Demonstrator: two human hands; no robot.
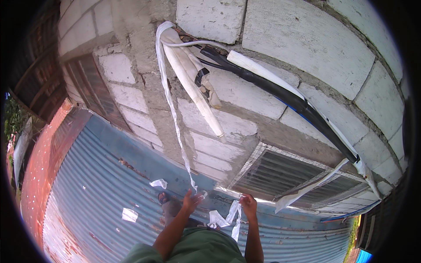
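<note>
A long strip of white wrapping tape (174, 116) hangs, twisted, from a bundle of wrapped pipes (193, 85) on the block wall. Its lower end reaches my left hand (191, 202), whose fingers are closed around it, with a bit of white showing at the fingertips. My right hand (249, 207) pinches a loose white strip (236, 219) that dangles in folds. The pipe bundle has a patch of black tape, and one white pipe points down. Black insulated pipe (263, 83) runs from the bundle down to the right, partly covered in white wrap.
Beneath me is a blue corrugated metal roof (101, 175) with scraps of white tape (130, 215) on it. A meshed louvre window (285, 171) sits low in the wall. More loose white wrap (291, 197) hangs at the pipe's right end. My sandalled foot (163, 198) is on the roof.
</note>
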